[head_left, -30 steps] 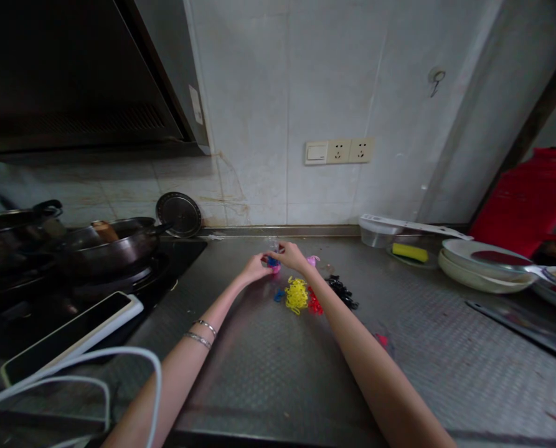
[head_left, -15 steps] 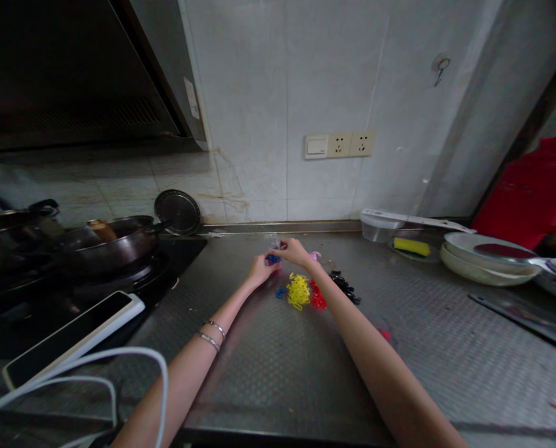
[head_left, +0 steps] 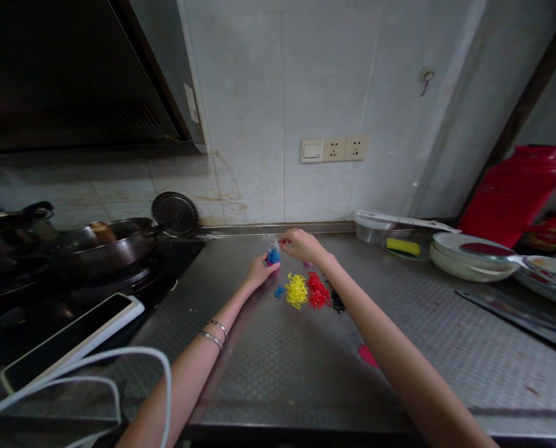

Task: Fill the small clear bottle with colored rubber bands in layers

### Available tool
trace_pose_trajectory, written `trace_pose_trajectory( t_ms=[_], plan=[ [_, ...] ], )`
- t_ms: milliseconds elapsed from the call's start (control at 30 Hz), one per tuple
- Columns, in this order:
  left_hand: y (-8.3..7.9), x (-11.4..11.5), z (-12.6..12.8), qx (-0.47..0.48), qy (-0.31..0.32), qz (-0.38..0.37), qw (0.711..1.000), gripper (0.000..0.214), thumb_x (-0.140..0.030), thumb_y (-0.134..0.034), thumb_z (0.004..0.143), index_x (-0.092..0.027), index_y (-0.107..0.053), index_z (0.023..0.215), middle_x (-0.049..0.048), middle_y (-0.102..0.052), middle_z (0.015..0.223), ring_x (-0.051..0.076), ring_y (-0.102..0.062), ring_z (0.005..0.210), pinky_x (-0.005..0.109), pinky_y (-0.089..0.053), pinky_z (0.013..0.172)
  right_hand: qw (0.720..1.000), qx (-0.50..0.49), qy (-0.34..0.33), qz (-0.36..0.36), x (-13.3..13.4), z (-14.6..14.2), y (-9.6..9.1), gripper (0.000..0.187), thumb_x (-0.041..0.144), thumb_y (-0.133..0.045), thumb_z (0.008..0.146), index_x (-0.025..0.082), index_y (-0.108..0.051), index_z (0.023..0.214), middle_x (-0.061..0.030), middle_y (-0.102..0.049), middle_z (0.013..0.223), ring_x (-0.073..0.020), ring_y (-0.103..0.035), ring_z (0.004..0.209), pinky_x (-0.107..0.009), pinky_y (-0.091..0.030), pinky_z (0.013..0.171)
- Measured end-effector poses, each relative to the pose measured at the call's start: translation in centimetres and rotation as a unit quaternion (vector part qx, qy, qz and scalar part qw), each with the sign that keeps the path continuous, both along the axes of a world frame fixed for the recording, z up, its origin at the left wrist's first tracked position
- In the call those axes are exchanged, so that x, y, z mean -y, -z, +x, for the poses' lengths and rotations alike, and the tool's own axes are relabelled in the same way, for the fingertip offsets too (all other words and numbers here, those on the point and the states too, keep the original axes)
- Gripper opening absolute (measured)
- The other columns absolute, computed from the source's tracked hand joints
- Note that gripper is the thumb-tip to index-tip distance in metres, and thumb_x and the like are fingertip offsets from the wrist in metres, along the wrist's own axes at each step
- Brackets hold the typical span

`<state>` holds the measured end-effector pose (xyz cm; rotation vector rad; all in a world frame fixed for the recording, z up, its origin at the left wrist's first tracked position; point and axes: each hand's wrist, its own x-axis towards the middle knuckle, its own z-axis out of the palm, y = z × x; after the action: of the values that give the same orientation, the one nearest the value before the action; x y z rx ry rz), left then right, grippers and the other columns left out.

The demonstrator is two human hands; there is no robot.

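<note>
Apparently handling blue pieces (head_left: 273,256): clasping their clear container (head_left: 272,242) in the left hand (head_left: 261,271) near the back edge of the bench (head_left: 259,367), with the right hand (head_left: 301,244) at its rim, unclear if pinching; likely needing steady support next

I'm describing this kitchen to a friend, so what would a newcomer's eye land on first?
Probably the bright heaps mid-counter: a yellow heap, a red heap to its right, then a black heap partly hidden by the right forearm. Just beyond and left of them, the left grip holds a small clear container with blue pieces inside. Far right, a big red flask stands behind pale bowls.
</note>
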<state>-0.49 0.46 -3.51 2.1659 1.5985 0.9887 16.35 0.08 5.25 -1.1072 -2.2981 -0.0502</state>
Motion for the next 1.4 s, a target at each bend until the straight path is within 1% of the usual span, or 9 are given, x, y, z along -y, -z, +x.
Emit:
trace_pose_trajectory(
  t_ms=[133,267,400,500,600,767,1033,1267,1400],
  plan=[
    [0.1,-0.1,-0.2,0.011,0.008,0.011,1.0,0.027,-0.035,-0.052,0.071,-0.013,-0.06,0.085,0.0043,-0.064,0.078,0.016,-0.055,0.074,0.025,-0.04,0.068,0.995,0.056,-0.073,-0.024,2.6,-0.8,2.6,0.018,0.024,-0.054,0.072,0.022,-0.066,0.086,-0.0059,-0.061,0.086,-0.0194,-0.051,0.086,-0.026,-0.037,0.072],
    [0.7,-0.6,-0.4,0.056,0.015,0.019,0.998,0.029,-0.037,-0.054,0.069,-0.012,-0.061,0.082,0.0058,-0.064,0.077,0.015,-0.055,0.069,0.025,-0.041,0.066,0.989,0.102,-0.111,-0.013,5.0,-0.8,4.6,0.026,0.034,-0.056,0.072,0.019,-0.064,0.091,-0.0081,-0.057,0.089,-0.0198,-0.047,0.087,-0.03,-0.036,0.078],
    [1.3,-0.9,-0.5,0.097,0.021,0.026,0.995,0.033,-0.041,-0.057,0.066,-0.013,-0.063,0.082,0.0053,-0.065,0.075,0.015,-0.056,0.065,0.025,-0.041,0.063,0.986,0.14,-0.087,-0.003,6.3,-1.0,5.9,0.029,0.038,-0.055,0.072,0.017,-0.064,0.09,-0.0097,-0.053,0.093,-0.0218,-0.042,0.092,-0.032,-0.036,0.078],
    [1.4,-1.1,-0.6,0.096,0.023,0.04,0.994,0.033,-0.043,-0.057,0.066,-0.014,-0.063,0.081,0.0048,-0.065,0.074,0.015,-0.056,0.064,0.026,-0.041,0.063,0.985,0.165,-0.052,0.008,6.5,-1.4,6.6,0.024,0.033,-0.053,0.074,0.015,-0.064,0.085,-0.0107,-0.052,0.093,-0.0223,-0.041,0.092,-0.032,-0.035,0.079],
    [1.5,-1.2,-0.6,0.085,0.021,0.052,0.995,0.033,-0.043,-0.056,0.067,-0.014,-0.063,0.079,0.0048,-0.065,0.072,0.015,-0.056,0.064,0.026,-0.041,0.062,0.982,0.187,-0.038,0.011,6.4,-1.6,7.0,0.021,0.029,-0.05,0.075,0.015,-0.064,0.081,-0.0108,-0.053,0.091,-0.0219,-0.041,0.091,-0.032,-0.034,0.079],
    [1.7,-1.2,-0.7,0.078,0.017,0.061,0.995,0.033,-0.044,-0.055,0.067,-0.014,-0.063,0.078,0.005,-0.065,0.071,0.015,-0.056,0.063,0.025,-0.04,0.06,0.979,0.201,-0.038,0.01,6.3,-1.7,7.1,0.021,0.027,-0.047,0.079,0.016,-0.064,0.083,-0.0099,-0.056,0.09,-0.0219,-0.041,0.093,-0.033,-0.033,0.081],
    [1.8,-1.3,-0.7,0.086,0.028,0.056,0.994,0.033,-0.042,-0.056,0.068,-0.013,-0.063,0.081,0.0057,-0.065,0.073,0.015,-0.057,0.063,0.025,-0.041,0.061,0.975,0.211,-0.067,0.021,6.0,-2.1,7.6,0.021,0.019,-0.042,0.082,0.015,-0.062,0.081,-0.0091,-0.058,0.087,-0.0193,-0.045,0.089,-0.032,-0.035,0.081],
    [2.0,-1.5,-0.6,0.091,0.025,0.055,0.994,0.031,-0.041,-0.057,0.067,-0.013,-0.063,0.079,0.0049,-0.065,0.072,0.014,-0.056,0.062,0.024,-0.041,0.06,0.975,0.206,-0.089,0.01,5.4,-2.3,7.6,0.019,0.016,-0.043,0.081,0.012,-0.062,0.082,-0.0097,-0.058,0.089,-0.0186,-0.046,0.094,-0.031,-0.034,0.086],
    [2.1,-1.6,-0.6,0.094,0.026,0.058,0.994,0.031,-0.041,-0.057,0.067,-0.013,-0.063,0.079,0.0047,-0.065,0.072,0.014,-0.056,0.062,0.024,-0.041,0.06,0.975,0.204,-0.083,0.014,5.3,-2.5,7.8,0.017,0.015,-0.046,0.078,0.012,-0.062,0.082,-0.0101,-0.059,0.089,-0.0196,-0.047,0.093,-0.031,-0.035,0.085]
  ],
)
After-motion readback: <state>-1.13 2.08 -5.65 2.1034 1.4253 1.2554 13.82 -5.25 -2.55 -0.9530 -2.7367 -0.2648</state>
